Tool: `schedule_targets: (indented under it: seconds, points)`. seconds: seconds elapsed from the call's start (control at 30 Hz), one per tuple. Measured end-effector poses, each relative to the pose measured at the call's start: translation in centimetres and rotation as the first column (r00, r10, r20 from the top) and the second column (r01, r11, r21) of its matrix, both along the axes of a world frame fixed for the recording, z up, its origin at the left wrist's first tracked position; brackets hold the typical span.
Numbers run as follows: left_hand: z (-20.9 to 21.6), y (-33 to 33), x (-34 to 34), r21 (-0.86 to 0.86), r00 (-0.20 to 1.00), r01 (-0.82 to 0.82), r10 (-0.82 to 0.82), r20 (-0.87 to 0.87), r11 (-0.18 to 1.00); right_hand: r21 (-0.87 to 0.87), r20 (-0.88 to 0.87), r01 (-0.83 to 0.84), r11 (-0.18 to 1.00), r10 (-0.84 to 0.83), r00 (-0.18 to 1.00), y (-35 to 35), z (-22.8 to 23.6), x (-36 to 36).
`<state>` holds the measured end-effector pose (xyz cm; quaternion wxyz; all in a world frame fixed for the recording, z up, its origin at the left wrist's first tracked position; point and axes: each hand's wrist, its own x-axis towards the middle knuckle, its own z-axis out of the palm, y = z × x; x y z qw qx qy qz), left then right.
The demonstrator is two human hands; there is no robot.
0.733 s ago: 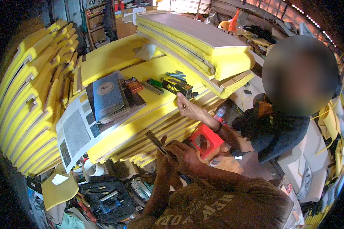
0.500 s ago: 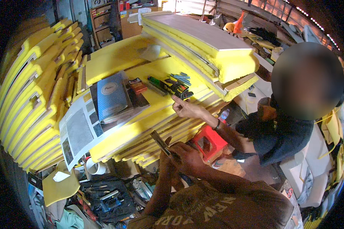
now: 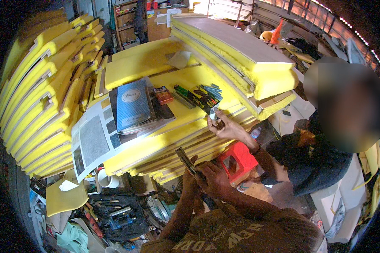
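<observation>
In front of my chest, my left hand [image 3: 190, 182] is closed round a slim metal tool [image 3: 185, 159]. Its long flat bar points up toward the foam stack, and its exact kind is unclear. My right hand [image 3: 212, 179] is closed on the same tool beside the left, with a dark handle-like part [image 3: 208, 201] showing below. Across from me, another person's hand [image 3: 231, 127] pinches the pale end of a black and green printed box [image 3: 198, 100]. Slim blue sticks [image 3: 214, 91] lie beside that box on yellow foam.
Stacked yellow foam panels [image 3: 156, 158] form the work surface. On it lie a blue booklet [image 3: 133, 107], a small red-orange box [image 3: 163, 96] and a printed sheet [image 3: 93, 139]. More panels [image 3: 42, 114] lean at left. A red stool [image 3: 237, 162], a white cup [image 3: 108, 179] and tools [image 3: 120, 217] sit below.
The other person's hand has moved from just below the black box onto its near end, where a pale flap now shows. My hands still hold the tool. The whole view has shifted slightly.
</observation>
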<state>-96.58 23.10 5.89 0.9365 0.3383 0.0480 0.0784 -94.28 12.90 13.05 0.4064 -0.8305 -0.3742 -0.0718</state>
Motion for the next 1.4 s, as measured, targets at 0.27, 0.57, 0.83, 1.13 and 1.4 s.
schedule_targets:
  seconds: [0.27, 0.57, 0.83, 1.13, 1.4]
  points:
    - [-1.1, 0.0, 0.6, -0.066, 0.996, 0.004, 0.002, 0.085, 0.998, -0.033, 0.005, -0.011, 0.999, 0.011, 1.0, 0.0, 0.4, 0.1]
    - [-2.2, 0.4, 0.6, -0.046, 0.998, 0.043, -0.041, 0.056, 0.998, -0.031, -0.013, -0.031, 0.999, 0.03, 0.999, 0.1, 0.2, 0.1]
    - [-1.6, 0.6, 0.2, -0.052, 0.998, 0.034, -0.031, 0.059, 0.998, -0.044, 0.009, 0.0, 0.999, 0.001, 1.0, 0.5, 0.5, -0.1]
    - [-1.9, 1.4, 0.0, -0.069, 0.995, 0.043, -0.037, 0.091, 0.997, -0.068, -0.018, -0.037, 0.997, 0.036, 0.999, 1.0, 0.4, 0.1]
    - [-0.7, 1.9, -0.3, -0.049, 0.999, 0.052, -0.052, 0.004, 0.997, -0.03, 0.05, -0.059, 0.998, 0.061, 0.997, 1.2, 0.1, 0.3]
